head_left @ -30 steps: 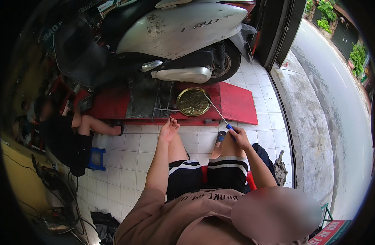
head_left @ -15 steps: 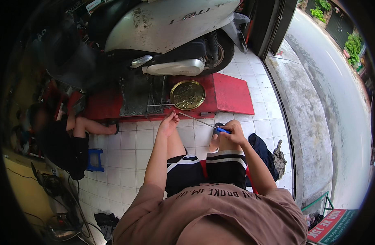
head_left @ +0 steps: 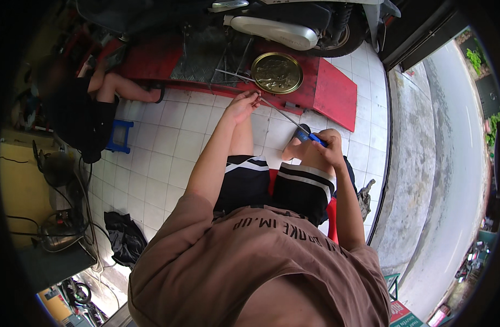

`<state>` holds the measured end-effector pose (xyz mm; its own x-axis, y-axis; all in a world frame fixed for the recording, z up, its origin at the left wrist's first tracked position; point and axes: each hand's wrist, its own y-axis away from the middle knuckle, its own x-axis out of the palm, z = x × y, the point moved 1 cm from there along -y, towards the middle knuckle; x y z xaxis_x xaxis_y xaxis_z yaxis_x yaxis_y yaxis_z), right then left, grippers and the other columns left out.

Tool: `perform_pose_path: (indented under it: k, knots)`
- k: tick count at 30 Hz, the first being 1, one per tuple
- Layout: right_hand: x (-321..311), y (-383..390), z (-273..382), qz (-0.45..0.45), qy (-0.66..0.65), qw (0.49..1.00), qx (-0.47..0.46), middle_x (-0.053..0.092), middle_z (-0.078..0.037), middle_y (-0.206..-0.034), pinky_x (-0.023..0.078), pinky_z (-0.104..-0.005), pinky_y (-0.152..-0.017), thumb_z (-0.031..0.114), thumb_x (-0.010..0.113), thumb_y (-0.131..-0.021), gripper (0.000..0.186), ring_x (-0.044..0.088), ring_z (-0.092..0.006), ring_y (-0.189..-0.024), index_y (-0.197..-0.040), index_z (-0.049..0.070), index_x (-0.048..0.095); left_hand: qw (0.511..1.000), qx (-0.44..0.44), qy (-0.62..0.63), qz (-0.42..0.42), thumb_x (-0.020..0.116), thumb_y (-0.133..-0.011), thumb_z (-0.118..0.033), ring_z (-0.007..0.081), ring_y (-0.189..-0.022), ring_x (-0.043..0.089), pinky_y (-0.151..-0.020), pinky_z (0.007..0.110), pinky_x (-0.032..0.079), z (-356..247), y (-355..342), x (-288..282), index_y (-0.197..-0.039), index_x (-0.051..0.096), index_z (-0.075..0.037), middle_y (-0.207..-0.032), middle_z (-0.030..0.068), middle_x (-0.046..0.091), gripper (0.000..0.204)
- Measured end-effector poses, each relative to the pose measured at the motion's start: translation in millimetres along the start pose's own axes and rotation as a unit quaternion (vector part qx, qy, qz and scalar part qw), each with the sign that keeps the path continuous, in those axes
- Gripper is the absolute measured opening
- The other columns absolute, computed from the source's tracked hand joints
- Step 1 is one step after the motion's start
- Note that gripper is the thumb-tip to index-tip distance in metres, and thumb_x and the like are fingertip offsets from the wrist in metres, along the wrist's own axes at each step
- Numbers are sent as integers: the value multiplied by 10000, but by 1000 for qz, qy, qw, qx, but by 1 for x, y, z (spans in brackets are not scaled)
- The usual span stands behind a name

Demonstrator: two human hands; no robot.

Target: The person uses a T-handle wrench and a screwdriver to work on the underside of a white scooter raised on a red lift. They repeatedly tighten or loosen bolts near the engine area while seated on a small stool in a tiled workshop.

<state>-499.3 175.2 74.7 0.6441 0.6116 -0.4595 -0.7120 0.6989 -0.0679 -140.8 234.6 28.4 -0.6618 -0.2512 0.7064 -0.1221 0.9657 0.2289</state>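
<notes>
In my right hand (head_left: 330,148), above my right knee, is a screwdriver with a blue handle (head_left: 317,140). Its long thin metal shaft (head_left: 285,116) slants up and leftward to my left hand (head_left: 243,106). The fingers of my left hand are pinched together at the shaft's tip; anything small between them is too hard to make out. Just beyond them, a round gold-coloured metal tray (head_left: 277,73) rests on the red platform (head_left: 337,95), its contents unclear. A thin metal rod (head_left: 235,75) reaches toward the tray's left edge.
A scooter, its silver side cover (head_left: 274,34) showing, stands on the platform. At left another person (head_left: 70,103) sits by a blue stool (head_left: 120,136). Hoses and cables (head_left: 86,201) run down the left side, near a dark cloth (head_left: 125,237). The street (head_left: 457,163) lies at right.
The view has tilted down and shifted, so the platform, tray and scooter sit higher in the picture. Both hands keep nearly the same pose with the screwdriver between them.
</notes>
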Motion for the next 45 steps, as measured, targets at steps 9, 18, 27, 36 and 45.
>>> perform_pose_path:
  k: [9,18,27,36,45]
  knots:
    - [-2,0,5,-8,11,1000,-4,708,-146,-865,503,-284,-764,131,671,-824,318,653,-166,-807,-1069,-71,673,1000,-23,-16,0,573,-952,-86,146,-868,606,-810,303,511,1,-3,4,-1081,626,-42,-977,42,635,147]
    - [-1,0,2,6,-2,999,35,708,-168,-898,493,-304,-814,145,679,-835,316,664,-209,-855,-1074,-61,676,999,-25,-22,10,578,-950,-89,139,-854,596,-806,306,509,0,-2,2,-1069,622,-32,-927,43,619,139]
    - [2,3,4,-21,43,999,-2,714,-182,-914,507,-287,-811,102,701,-805,336,670,-191,-844,-1080,-87,663,994,-57,-95,-8,589,-951,-125,138,-828,571,-801,314,496,0,-5,-2,-1053,626,-22,-874,39,596,150]
    - [-3,0,1,-15,38,999,-5,714,-197,-943,508,-289,-823,86,696,-796,327,681,-216,-864,-1071,-87,666,996,-77,-42,14,612,-940,-169,145,-867,572,-804,341,482,-2,0,-2,-1040,640,-60,-895,26,606,151]
    - [3,2,6,-101,10,994,32,707,-187,-850,509,-286,-752,133,661,-809,304,673,-194,-785,-1036,-68,682,977,-27,146,-153,635,-928,-289,94,-748,525,-741,292,460,35,-38,48,-1041,665,-148,-794,-36,547,183]
